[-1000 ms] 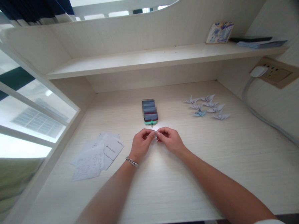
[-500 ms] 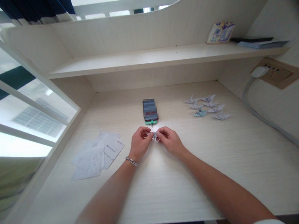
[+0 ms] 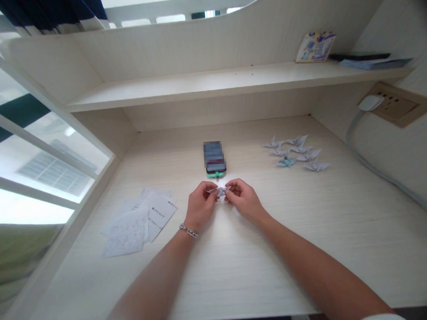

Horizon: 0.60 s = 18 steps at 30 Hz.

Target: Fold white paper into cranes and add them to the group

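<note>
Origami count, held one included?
8: held piece between left hand and right hand; right cluster, left column: back piece, middle piece, blue front piece; right column, back to front: first, second, third, fourth. Overlap may hide more.

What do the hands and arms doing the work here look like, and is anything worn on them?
They are a person's, gloveless: a left hand and a right hand. A silver-coloured chain-link bracelet circles the left wrist; the right wrist shows none. Whitish sleeves show only at the bottom edge, so both forearms are largely bare.
</note>
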{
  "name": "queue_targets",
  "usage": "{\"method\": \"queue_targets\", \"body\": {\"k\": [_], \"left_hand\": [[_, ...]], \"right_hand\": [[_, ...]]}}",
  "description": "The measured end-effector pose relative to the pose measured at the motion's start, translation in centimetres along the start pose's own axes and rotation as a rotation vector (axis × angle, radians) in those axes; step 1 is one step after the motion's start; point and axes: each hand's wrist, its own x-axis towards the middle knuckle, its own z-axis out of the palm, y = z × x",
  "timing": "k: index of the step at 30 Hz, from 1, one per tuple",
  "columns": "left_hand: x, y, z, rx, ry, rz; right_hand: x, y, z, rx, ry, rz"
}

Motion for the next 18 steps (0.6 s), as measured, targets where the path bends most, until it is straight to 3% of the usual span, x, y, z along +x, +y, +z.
{"method": "queue_targets", "body": {"k": [5, 9, 14, 18], "left_hand": [[-0.3, 0.6, -0.2, 0.207, -0.022, 0.130], [-0.2, 1.0, -0.4, 0.207, -0.034, 0.145], [-0.2, 0.7, -0.6, 0.195, -0.081, 0.035], [-0.2, 0.3, -0.5, 0.108, -0.162, -0.095]], "right_hand": [[-0.4, -0.3, -0.4, -0.284, -0.082, -0.055], [-0.4, -0.9, -0.9, -0.446, -0.203, -0.071], [-0.5, -1.6, -1.0, -0.481, -0.278, -0.101], [-0.4, -1.5, -1.0, -0.317, -0.319, -0.048]]}}
